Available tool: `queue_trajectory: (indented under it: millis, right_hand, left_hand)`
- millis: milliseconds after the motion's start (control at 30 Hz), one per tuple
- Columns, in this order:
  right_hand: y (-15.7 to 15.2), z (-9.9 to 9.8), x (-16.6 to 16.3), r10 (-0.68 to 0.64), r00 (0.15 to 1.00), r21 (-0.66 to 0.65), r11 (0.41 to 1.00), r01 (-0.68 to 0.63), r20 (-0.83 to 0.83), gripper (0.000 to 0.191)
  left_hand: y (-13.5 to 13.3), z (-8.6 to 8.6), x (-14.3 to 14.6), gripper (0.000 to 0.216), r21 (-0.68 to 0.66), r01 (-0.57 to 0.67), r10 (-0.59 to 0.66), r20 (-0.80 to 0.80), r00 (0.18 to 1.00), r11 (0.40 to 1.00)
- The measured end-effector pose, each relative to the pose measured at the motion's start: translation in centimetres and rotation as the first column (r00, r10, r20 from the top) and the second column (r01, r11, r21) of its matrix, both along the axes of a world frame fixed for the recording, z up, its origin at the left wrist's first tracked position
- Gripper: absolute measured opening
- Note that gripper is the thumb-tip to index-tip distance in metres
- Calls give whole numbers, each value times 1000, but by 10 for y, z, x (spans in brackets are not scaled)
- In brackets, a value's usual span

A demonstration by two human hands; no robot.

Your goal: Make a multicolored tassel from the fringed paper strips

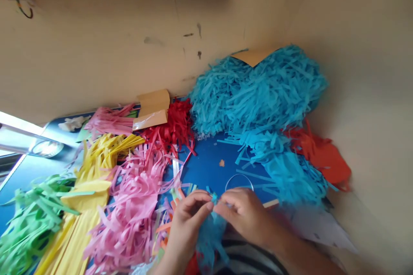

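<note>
I see pink fringe (138, 206), yellow fringe (90, 189) and green fringe (35, 215) crowding the left, a big blue heap (258, 90) far right, a thin loop (239, 174) just beyond the right hand (241, 212). Blue bench (206, 159), beige wall (97, 51) behind. Fringed blue paper (211, 232) near centre, far end pinched between fingers of right and left hand (190, 217), long axis near-far, loose ends near.
</note>
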State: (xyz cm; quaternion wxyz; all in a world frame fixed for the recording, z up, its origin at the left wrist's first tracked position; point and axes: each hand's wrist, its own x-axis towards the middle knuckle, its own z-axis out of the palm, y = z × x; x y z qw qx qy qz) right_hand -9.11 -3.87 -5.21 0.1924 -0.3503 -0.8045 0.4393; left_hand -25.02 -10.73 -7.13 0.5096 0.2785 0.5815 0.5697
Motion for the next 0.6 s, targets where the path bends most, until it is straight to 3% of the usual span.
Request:
queue_trajectory:
  millis: [67, 100, 200, 267, 400, 500, 567, 600]
  right_hand:
    - [0, 2, 3, 7, 998, -34, 999, -4, 65, 25]
    - [-1, 2, 5, 10, 996, -47, 999, -6, 87, 30]
    - [-5, 1, 5, 18, 994, -43, 999, -13, 109, 29]
    - [-9, -4, 0, 1, 997, 28, 1000, -3, 82, 16]
    - [-6, -10, -4, -73, 990, 189, 977, 95, -117, 26]
    - [25, 1, 31, -228, 918, -16, 972, 235, -323, 32]
    - [60, 19, 81, -360, 835, -157, 933, 324, -416, 44]
    - [78, 30, 110, -412, 808, -152, 910, 385, -421, 47]
  left_hand:
    - [-2, 2, 1, 20, 40, 43, -36, -162, 986, 998]
    - [-3, 3, 2, 18, 50, 57, -45, -215, 976, 997]
    - [-7, 1, 8, 14, 106, 41, 2, -378, 926, 994]
    - [-11, -3, 13, 12, 149, 20, 67, -558, 827, 989]
    - [-16, -10, 20, 5, 155, 68, 83, -793, 603, 986]
    - [-16, -3, 11, 1, 121, 174, 7, -839, 543, 977]
    - [-16, 6, -3, 7, 105, 295, -62, -860, 507, 950]
    - [-17, 10, -10, 11, 85, 360, -111, -865, 489, 929]
